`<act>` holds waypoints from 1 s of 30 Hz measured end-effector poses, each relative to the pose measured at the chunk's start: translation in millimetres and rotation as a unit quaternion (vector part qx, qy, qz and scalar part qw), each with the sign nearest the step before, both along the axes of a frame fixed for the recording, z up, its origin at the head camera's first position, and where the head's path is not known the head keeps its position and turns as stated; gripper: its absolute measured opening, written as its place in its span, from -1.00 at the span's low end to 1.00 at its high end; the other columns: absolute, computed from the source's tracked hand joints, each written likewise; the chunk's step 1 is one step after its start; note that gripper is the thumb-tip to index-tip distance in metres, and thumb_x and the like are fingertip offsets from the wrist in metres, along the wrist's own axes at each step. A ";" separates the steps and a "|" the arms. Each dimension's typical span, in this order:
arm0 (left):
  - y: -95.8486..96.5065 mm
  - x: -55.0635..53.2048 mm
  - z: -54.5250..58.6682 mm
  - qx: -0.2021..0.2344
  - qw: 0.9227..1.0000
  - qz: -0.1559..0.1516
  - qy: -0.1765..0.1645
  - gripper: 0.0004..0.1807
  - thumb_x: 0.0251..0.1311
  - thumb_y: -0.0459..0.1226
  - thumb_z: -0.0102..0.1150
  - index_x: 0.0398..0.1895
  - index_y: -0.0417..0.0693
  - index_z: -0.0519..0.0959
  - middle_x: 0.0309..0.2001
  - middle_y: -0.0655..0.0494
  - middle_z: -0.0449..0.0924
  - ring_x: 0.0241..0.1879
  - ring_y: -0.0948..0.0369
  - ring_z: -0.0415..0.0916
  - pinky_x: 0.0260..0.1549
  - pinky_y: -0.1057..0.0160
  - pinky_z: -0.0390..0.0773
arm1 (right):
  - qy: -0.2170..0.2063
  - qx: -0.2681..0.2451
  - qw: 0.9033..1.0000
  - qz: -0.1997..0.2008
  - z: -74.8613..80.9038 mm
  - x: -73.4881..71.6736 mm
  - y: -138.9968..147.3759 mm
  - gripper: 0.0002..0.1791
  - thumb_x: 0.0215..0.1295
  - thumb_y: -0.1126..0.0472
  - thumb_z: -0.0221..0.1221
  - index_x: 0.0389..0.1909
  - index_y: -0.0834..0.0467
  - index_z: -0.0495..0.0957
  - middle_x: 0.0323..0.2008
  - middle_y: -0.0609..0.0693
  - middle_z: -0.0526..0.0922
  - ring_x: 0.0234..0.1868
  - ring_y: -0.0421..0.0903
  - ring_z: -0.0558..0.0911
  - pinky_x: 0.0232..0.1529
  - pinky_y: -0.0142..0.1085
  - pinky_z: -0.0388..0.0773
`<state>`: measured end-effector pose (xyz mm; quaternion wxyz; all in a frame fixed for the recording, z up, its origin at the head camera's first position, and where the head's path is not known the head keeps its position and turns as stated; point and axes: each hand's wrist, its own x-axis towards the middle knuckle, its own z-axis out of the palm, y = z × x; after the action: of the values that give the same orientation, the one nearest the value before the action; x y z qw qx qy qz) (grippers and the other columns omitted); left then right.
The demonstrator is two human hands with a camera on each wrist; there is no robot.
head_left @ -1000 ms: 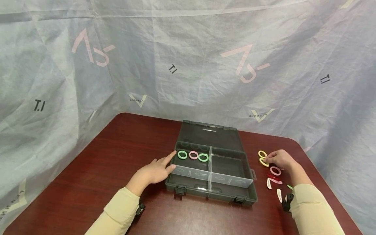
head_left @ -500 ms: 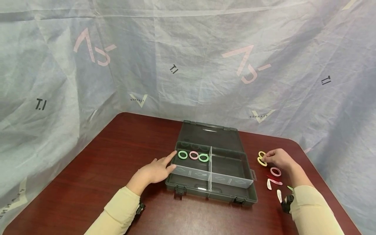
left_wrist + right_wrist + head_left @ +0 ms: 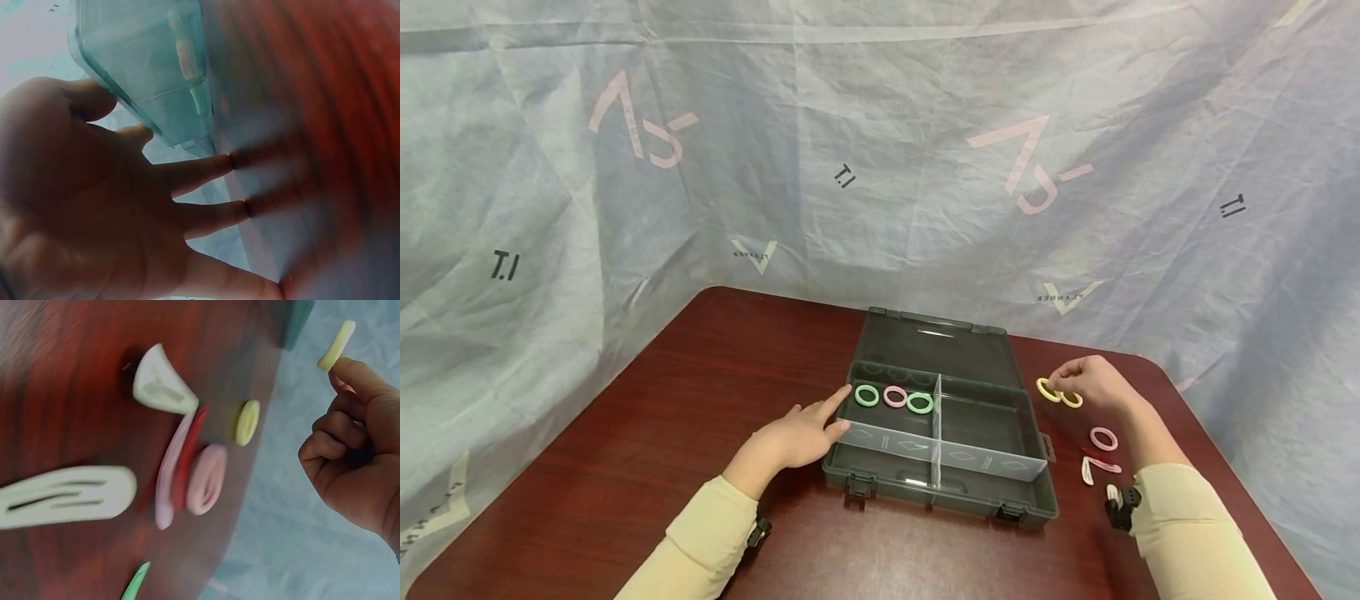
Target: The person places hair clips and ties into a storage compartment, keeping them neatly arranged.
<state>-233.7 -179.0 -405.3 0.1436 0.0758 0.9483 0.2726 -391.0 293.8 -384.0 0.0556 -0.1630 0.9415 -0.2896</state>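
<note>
My right hand [image 3: 1092,385] pinches a yellow hair tie [image 3: 337,347] between thumb and fingertip, raised off the table in the right wrist view. A second yellow hair tie [image 3: 1072,400] lies on the table below it. With fingers spread, my left hand [image 3: 793,436] rests at the left side of a dark see-through divided box [image 3: 987,421]. Its thumb and index finger touch the rim; the other fingertips touch the table in the left wrist view. Inside the back left compartment lie two green hair ties [image 3: 867,396] and a pink hair tie [image 3: 895,397].
The box's lid [image 3: 936,343] lies open at the back. Right of the box are another pink hair tie [image 3: 1103,439], a red hair clip [image 3: 187,459], a pink clip [image 3: 170,478], white clips [image 3: 69,495] and a green clip [image 3: 135,582]. A cloth [image 3: 880,167] hangs behind the table.
My right hand has lifted one yellow hair tie and moved it left and away, towards the box. My left hand has stayed in place.
</note>
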 end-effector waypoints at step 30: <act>0.7 1.1 -1.0 0.000 1.000 0.009 0.005 -0.29 0.59 0.03 -0.15 0.67 0.25 -0.11 0.55 -0.18 0.09 0.50 -0.37 -0.09 0.35 -0.40 0.04 | -0.004 -0.033 0.996 0.082 24.3 10.0 -119.6 -0.87 0.32 0.18 0.33 -0.32 0.16 0.78 -0.40 -0.06 0.74 -0.43 -0.14 0.42 -0.39 -0.26 0.37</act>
<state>-232.6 -178.3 -406.4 0.1361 0.0689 0.9499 0.2729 -380.9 174.2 -359.7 0.0773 -0.2406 0.9145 -0.3160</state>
